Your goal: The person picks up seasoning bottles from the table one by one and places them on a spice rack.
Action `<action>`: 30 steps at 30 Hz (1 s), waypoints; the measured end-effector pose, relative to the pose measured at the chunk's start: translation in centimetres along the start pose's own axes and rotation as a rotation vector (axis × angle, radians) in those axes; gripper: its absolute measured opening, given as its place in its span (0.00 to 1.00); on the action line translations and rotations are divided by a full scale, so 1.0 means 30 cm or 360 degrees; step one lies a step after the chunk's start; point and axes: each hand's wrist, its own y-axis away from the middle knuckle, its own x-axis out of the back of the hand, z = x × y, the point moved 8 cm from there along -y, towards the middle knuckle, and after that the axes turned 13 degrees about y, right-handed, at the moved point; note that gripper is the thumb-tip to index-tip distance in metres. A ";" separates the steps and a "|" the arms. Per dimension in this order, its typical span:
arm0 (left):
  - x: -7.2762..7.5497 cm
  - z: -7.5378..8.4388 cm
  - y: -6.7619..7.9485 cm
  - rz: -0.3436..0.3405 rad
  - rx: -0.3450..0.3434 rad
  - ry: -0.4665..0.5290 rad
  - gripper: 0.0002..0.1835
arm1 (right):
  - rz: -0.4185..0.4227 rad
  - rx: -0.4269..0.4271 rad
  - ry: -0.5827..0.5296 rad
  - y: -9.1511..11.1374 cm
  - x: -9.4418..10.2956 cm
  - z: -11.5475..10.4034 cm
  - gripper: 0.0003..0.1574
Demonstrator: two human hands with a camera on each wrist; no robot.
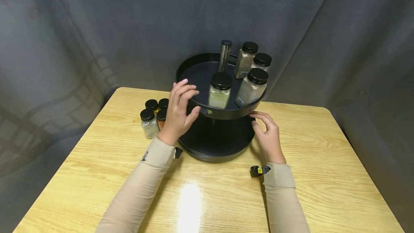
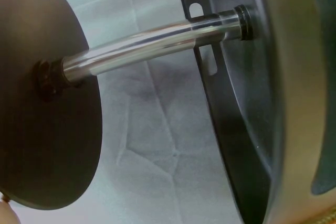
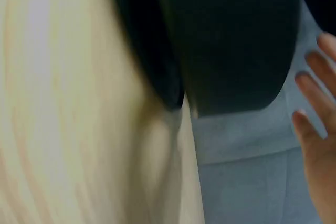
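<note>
A black two-tier turntable rack stands on the table, its round upper tray (image 1: 198, 76) above a lower tray (image 1: 213, 137). My left hand (image 1: 178, 114) is at the upper tray's front left rim, fingers spread and slightly bent, holding nothing. At the front right, my right hand (image 1: 268, 134) has its fingertips right at the underside of the upper rim, thumb apart from the fingers. In the right wrist view the right hand's fingers are extended. A yellow-green spice jar (image 1: 219, 97) with a black lid sits in the upper tray between the hands.
Several black-lidded jars, including a pale-filled one (image 1: 250, 90), stand on the tray's right side. A metal post (image 1: 224, 58) rises from the tray. Left of the rack, more jars (image 1: 150, 128) cluster on the wooden table (image 1: 310, 136). A grey curtain (image 1: 142, 28) hangs behind.
</note>
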 end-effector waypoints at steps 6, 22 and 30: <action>0.002 -0.003 -0.002 0.0019 0.0003 -0.0007 0.28 | -0.0219 0.0192 0.0178 0.009 -0.042 0.081 0.14; -0.005 -0.007 0.003 -0.0036 0.0012 -0.0020 0.27 | -0.0645 0.0442 0.0409 0.056 -0.038 0.084 0.10; -0.003 -0.010 0.004 -0.0048 0.0017 -0.0022 0.27 | -0.0719 0.0508 0.0432 0.094 -0.036 0.065 0.11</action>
